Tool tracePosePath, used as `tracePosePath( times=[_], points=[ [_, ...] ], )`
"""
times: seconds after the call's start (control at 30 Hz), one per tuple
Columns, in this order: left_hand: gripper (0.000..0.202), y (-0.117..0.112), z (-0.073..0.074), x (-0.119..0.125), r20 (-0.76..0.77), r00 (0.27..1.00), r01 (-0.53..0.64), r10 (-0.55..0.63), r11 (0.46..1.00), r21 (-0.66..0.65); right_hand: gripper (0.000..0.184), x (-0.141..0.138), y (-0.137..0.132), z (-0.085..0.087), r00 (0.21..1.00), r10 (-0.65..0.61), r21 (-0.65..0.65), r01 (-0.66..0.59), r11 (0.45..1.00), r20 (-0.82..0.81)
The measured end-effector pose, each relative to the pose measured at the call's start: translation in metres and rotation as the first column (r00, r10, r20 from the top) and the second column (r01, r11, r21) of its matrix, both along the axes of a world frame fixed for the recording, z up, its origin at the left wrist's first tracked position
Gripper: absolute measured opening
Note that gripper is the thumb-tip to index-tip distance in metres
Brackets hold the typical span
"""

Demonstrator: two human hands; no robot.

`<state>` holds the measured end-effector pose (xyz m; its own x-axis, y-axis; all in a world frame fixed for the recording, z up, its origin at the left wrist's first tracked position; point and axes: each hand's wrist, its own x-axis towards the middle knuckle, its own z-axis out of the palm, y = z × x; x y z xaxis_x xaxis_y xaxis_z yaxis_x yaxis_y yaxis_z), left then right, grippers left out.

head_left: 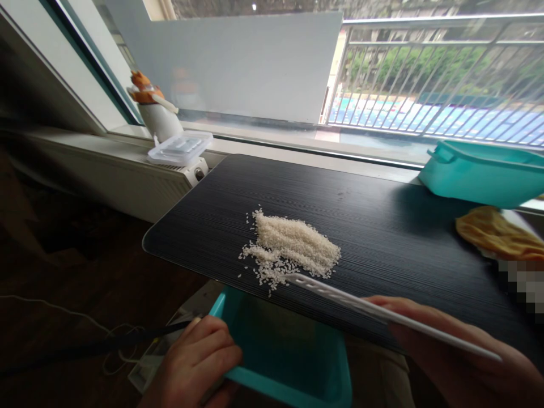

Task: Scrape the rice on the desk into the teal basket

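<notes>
A pile of white rice grains (297, 241) lies on the black wood-grain tabletop (204, 204), with loose grains scattered toward the front edge. My right hand (459, 345) grips a thin white plastic piece (340, 296), seen almost edge-on, with slots or ridges near its far end. That end touches the near side of the rice. Below the table's front edge, my left hand (199, 362) is closed around the rim of a teal plastic bin (289, 379). The bin's inside is dim, and I cannot make out its contents clearly.
A second teal bin (488, 173) stands at the back right, with a mustard-yellow cloth (501, 229) in front. On the radiator (161, 187) are a clear plastic lid (182, 148) and a white and orange figurine (155, 107). A cable (63, 309) runs across the floor.
</notes>
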<state>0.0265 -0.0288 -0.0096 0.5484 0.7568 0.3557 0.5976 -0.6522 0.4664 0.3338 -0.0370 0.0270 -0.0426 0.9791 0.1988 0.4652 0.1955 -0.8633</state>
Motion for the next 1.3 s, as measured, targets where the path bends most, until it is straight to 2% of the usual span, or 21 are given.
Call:
tracePosePath(
  times=[0.27,0.43,0.63,0.83,1.0,1.17,1.3],
  points=[
    [0.018,0.001,-0.002,-0.005,-0.024,1.000,0.016,-0.016,1.000,-0.011,0.017,-0.021,0.018,0.004,0.997,0.076,-0.038,-0.076,0.996,-0.001],
    [0.020,0.002,-0.003,-0.008,-0.012,0.999,0.032,-0.031,0.999,0.031,0.017,-0.028,0.026,0.008,0.998,0.042,-0.031,-0.040,0.999,0.045],
    [0.018,0.003,-0.004,-0.012,-0.048,0.998,0.044,-0.042,0.998,0.034,0.017,-0.035,0.026,0.007,0.983,0.178,-0.079,-0.182,0.980,-0.051],
    [0.017,0.001,-0.010,-0.014,0.000,1.000,0.016,-0.016,1.000,-0.023,0.017,-0.026,0.014,0.001,0.992,0.062,-0.092,-0.072,0.993,-0.113],
    [0.020,0.003,-0.013,-0.014,0.018,0.998,0.065,-0.066,0.997,0.043,0.017,-0.025,0.008,0.002,0.980,0.126,-0.081,-0.140,0.987,-0.151],
    [0.021,0.003,-0.011,-0.014,0.009,0.998,0.064,-0.064,0.998,0.019,0.018,-0.028,0.011,0.001,0.989,0.065,-0.074,-0.076,0.994,-0.134],
    [0.022,0.003,-0.009,-0.015,0.000,0.998,0.057,-0.057,0.998,0.042,0.018,-0.033,0.011,-0.001,0.987,0.125,-0.043,-0.130,0.991,-0.103]
  ],
)
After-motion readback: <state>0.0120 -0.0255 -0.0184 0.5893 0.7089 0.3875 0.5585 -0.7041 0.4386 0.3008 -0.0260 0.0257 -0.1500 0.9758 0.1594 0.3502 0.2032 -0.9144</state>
